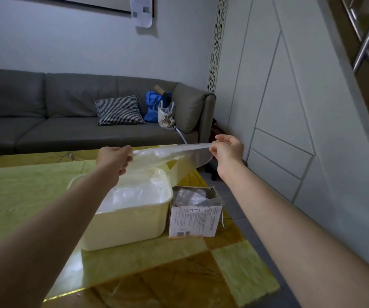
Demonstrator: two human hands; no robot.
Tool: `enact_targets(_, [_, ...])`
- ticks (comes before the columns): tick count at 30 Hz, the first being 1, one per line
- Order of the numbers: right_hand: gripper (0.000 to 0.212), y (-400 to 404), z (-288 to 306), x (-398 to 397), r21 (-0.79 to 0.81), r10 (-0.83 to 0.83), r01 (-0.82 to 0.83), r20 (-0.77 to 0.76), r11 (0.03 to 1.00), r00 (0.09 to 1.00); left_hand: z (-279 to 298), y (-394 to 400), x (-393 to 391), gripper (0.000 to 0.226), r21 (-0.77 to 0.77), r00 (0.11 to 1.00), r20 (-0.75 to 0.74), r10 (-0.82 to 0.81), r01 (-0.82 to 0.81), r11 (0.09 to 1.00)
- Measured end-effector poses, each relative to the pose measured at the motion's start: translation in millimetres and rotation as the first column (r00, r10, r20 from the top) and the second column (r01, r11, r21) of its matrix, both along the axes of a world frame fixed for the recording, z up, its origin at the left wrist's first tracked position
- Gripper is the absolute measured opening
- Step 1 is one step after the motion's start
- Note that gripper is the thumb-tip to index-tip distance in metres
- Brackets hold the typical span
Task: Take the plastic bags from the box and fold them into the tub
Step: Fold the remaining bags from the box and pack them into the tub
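Nearest, glossy yellow-green table (pixel 23 196) running under both bare forearms. On it, cream tub (pixel 134 221), open-topped, upright, holding crumpled clear film inside. Just beside its right wall, small white cardboard box (pixel 192 221), printed face toward the camera, top torn open, more clear film bunched in the mouth; whether tub and box touch cannot be told.

Above and beyond the tub, one clear plastic bag (pixel 170 153) held taut in the air, long axis roughly horizontal, left to right, right end slightly higher. Lower edge sagging toward the tub's far rim.

Left hand (pixel 114 158) at the bag's left end, back of hand to the camera, fingers curled round the film, forearm reaching up from lower left over the tub. Right hand (pixel 227 150) at the bag's right end, thumb and fingertips pinching the film, remaining fingers loosely bent, forearm stretched diagonally from lower right. Hands well apart, at about the same height, each gripping its own end.

Further back, grey sofa (pixel 57 112) along the wall, carrying a checked cushion (pixel 119 110), a blue bag (pixel 152 103) and a small pale handbag (pixel 165 116). At right, white panelled wall (pixel 290 96).
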State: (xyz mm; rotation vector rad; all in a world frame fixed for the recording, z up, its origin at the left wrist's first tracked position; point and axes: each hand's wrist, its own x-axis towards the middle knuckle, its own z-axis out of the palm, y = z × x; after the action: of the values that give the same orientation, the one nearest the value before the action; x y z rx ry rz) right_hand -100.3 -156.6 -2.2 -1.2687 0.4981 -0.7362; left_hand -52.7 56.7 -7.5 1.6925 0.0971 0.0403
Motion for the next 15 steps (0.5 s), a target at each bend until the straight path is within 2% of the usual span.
enact_targets(1, [0.019,-1,0,1,0.014,-0.016,0.016,-0.009,1.0,1.0,1,4,2,0.038,-0.019,0.998,0.05,0.032,-0.031,0.999])
enact_targets(2, [0.019,-1,-1,2,0.024,-0.019,0.019,-0.02,1.0,1.0,3,5,4,0.046,-0.02,0.994,0.112,-0.009,0.011,1.0])
enact_targets(4, [0.017,1,-1,5,0.021,0.013,-0.011,-0.056,1.0,0.998,13,3,-2,0.067,0.075,0.932,0.207,-0.298,0.289,0.954])
enact_targets(5, [0.015,4,-2,6,0.013,0.034,-0.033,-0.08,0.999,0.996,15,-3,-9,0.081,0.207,0.868,0.198,-0.455,0.417,0.885])
enact_targets(6, [0.014,9,-3,7,0.001,0.058,-0.058,-0.102,0.998,0.993,13,-10,-15,0.092,0.433,0.8,0.154,-0.58,0.473,0.767])
enact_targets(7, [0.014,13,-3,9,-0.008,0.078,-0.08,-0.112,0.997,0.991,7,-17,-19,0.097,0.71,0.748,0.09,-0.657,0.414,0.569])
enact_targets(8, [0.016,17,-2,9,-0.003,0.105,-0.106,-0.11,0.994,0.988,-2,-24,-20,0.097,0.906,0.737,0.062,-0.673,0.241,0.348])
enact_targets(9, [0.016,20,0,8,0.016,0.146,-0.145,-0.089,0.989,0.985,-10,-29,-19,0.091,0.977,0.739,0.11,-0.664,0.043,0.209])
enact_targets(10, [0.015,22,4,6,0.048,0.203,-0.201,-0.051,0.978,0.978,-14,-31,-15,0.078,0.974,0.743,0.209,-0.636,-0.099,0.205])
enact_targets(11, [0.013,21,8,3,0.088,0.281,-0.28,0.001,0.956,0.96,-16,-30,-9,0.059,0.932,0.74,0.339,-0.581,-0.178,0.316])
enact_targets(13, [0.009,17,15,-2,0.097,0.465,-0.471,0.081,0.877,0.882,-11,-23,5,0.02,0.77,0.772,0.477,-0.42,-0.137,0.623])
enact_targets(15, [0.009,15,12,-1,-0.097,0.558,-0.559,-0.042,0.824,0.829,2,-9,13,0.016,0.598,0.847,0.422,-0.323,0.008,0.802])
